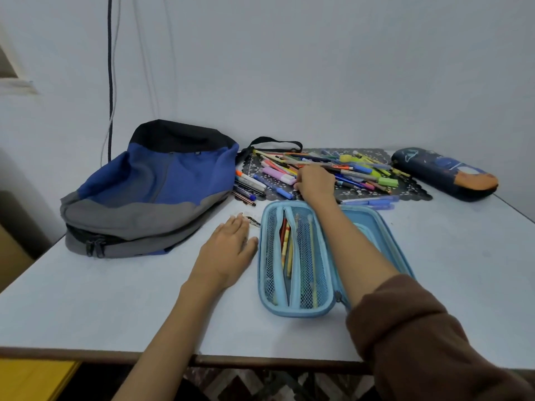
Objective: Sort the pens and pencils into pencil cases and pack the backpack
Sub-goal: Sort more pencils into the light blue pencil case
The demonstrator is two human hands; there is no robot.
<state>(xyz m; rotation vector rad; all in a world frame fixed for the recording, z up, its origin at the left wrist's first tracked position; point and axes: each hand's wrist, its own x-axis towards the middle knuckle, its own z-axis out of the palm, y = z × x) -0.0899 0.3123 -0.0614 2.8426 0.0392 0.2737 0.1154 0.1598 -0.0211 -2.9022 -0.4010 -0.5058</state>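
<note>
Inside blue pencil case (301,312) — pencils (286,241)

Plain pale blue-grey wall (318,68) behind table, light dim and even. Dark cable (110,82) hangs down wall at left, thin white cable just beside it. Blurred ledge (16,83) at far left. Table (115,308): pale top, brown front edge. Below edge: yellow surface (34,377) left, patterned floor (260,384) centre.

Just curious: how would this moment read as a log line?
step: sorting | right hand on pen pile | left hand flat on table | blue case open
</note>
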